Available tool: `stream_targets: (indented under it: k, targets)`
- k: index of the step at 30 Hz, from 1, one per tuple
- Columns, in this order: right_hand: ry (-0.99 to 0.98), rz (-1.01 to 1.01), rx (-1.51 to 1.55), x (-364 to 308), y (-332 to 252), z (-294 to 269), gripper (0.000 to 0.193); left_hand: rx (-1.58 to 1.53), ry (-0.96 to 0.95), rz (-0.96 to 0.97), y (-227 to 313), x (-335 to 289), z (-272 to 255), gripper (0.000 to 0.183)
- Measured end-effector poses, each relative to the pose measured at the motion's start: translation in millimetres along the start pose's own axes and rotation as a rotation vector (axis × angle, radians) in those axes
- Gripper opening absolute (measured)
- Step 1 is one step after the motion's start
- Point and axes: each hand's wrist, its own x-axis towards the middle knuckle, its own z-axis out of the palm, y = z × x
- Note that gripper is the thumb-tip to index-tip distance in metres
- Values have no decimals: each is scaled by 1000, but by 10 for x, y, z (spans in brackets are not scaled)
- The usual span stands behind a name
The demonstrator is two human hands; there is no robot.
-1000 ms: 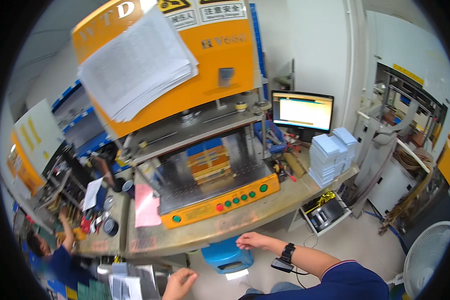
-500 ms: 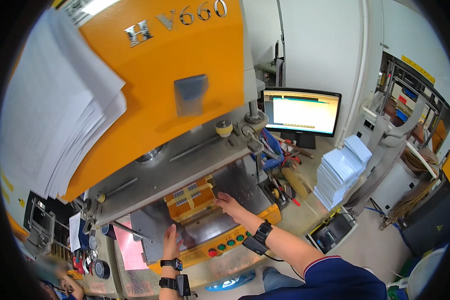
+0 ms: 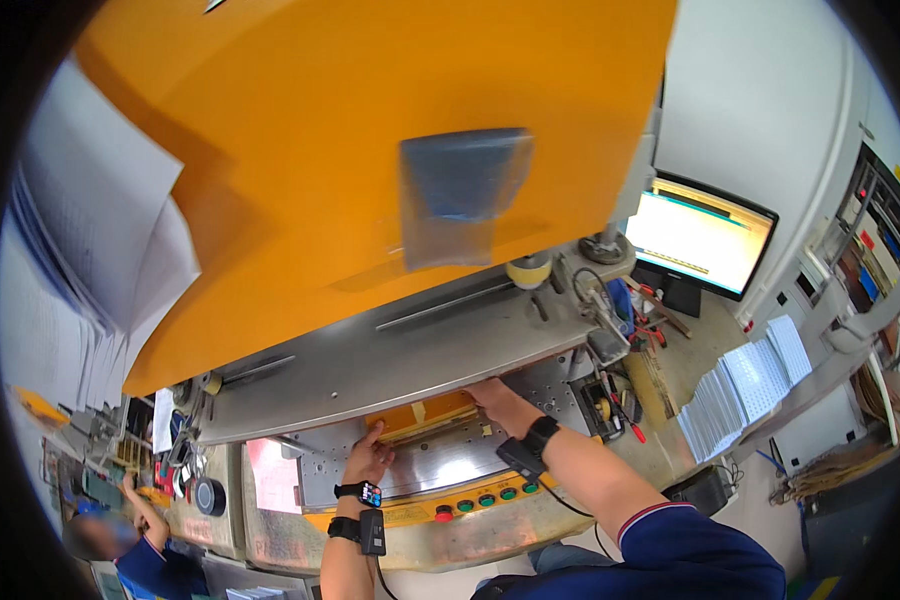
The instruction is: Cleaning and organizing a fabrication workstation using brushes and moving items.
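Both my hands reach into the opening of a big orange press machine (image 3: pixel 370 150). My left hand (image 3: pixel 368 458) rests at the left end of an orange block (image 3: pixel 432 412) that sits under the grey metal shelf (image 3: pixel 390 355), with one finger stretched up against it. My right hand (image 3: pixel 490 396) touches the block's right end, its fingers partly hidden under the shelf. Below the hands lies a shiny steel bed plate (image 3: pixel 450 460). Whether either hand grips the block is not visible.
A row of red and green buttons (image 3: pixel 485 498) runs along the machine's front. A lit monitor (image 3: pixel 698 236) stands at right, with stacks of white sheets (image 3: pixel 745 385) and hand tools (image 3: pixel 620 310) near it. Papers (image 3: pixel 100 230) hang at left. Another person (image 3: pixel 120 545) works at lower left.
My view has moved closer to the machine. Both hands have reached further in, from the bed plate to the ends of the orange block.
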Motion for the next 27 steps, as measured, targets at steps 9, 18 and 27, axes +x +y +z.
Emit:
stream_targets:
  k: [9, 18, 27]
  targets:
    - [-119, 366, 18, -920, 176, 45, 47, 59, -24, 28, -473, -1398, -213, 31]
    - [-328, 434, -238, -2124, 331, 294, 56, 21, -206, 42, -1497, -2970, -838, 52]
    - [-572, 566, -447, -3263, 1540, 967, 63, -136, -91, 97, -3052, -4477, -1963, 62]
